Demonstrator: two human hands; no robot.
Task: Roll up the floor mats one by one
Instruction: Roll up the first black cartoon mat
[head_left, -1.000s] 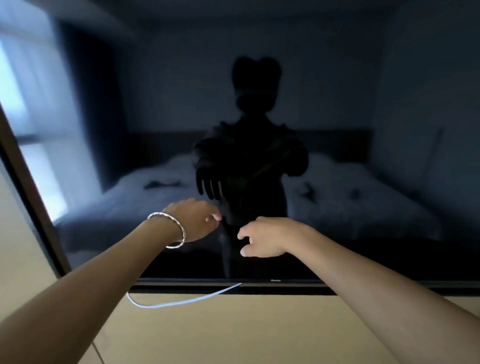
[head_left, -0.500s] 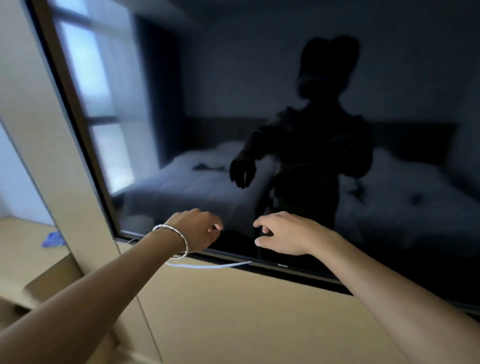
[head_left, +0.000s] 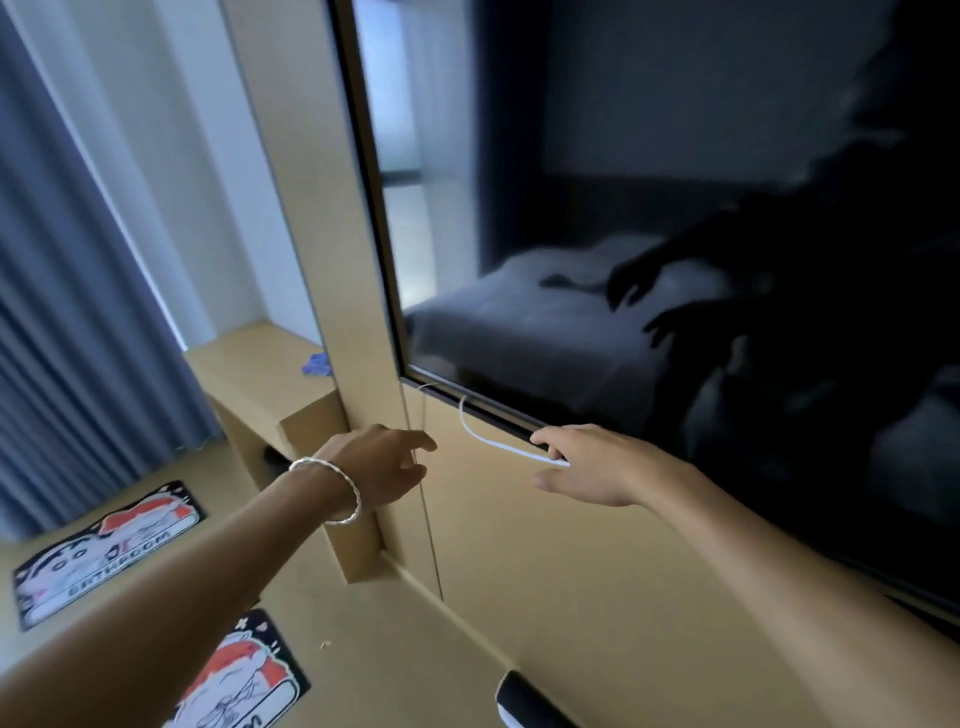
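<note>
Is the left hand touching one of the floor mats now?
Apart. The head view shows the left hand raised before the wooden panel, while both floor mats lie flat on the floor far below it.

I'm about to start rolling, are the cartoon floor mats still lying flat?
Yes, spread flat: both cartoon floor mats show their full printed faces on the floor, no curled edges.

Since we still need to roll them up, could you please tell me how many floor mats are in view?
2: one cartoon mat lies flat at far left near the curtain, the other is cut off by the bottom edge. More may lie out of view.
</note>
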